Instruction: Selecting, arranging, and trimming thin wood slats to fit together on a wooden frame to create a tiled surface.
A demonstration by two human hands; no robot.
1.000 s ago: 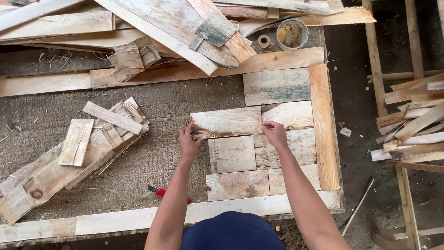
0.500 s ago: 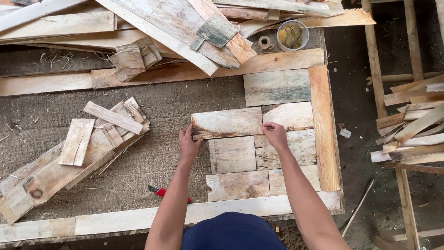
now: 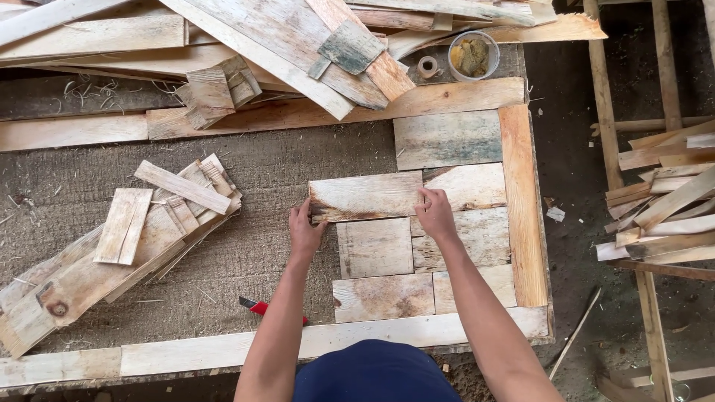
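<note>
Both hands grip one short wooden board [image 3: 365, 196]: left hand [image 3: 305, 232] pinching its left end, right hand [image 3: 434, 214] pressing fingers on its right end. It lies among fitted boards [image 3: 383, 296] inside a plank frame [image 3: 521, 201]. Farther off sits a small bowl [image 3: 474, 56].

A loose heap of short wood offcuts [image 3: 126, 246] lies on the left of the bench [image 3: 283, 179], well apart from a red-handled utility knife [image 3: 257, 306] near the front edge. Along the far side, long weathered planks [image 3: 283, 45] are piled crosswise, and beside them stand a small round bowl [image 3: 473, 56] with yellowish contents and a roll of tape [image 3: 428, 67]. Off the bench to the right, thin wood strips [image 3: 663, 201] are stacked on a slatted frame above the dirt floor [image 3: 573, 149].
</note>
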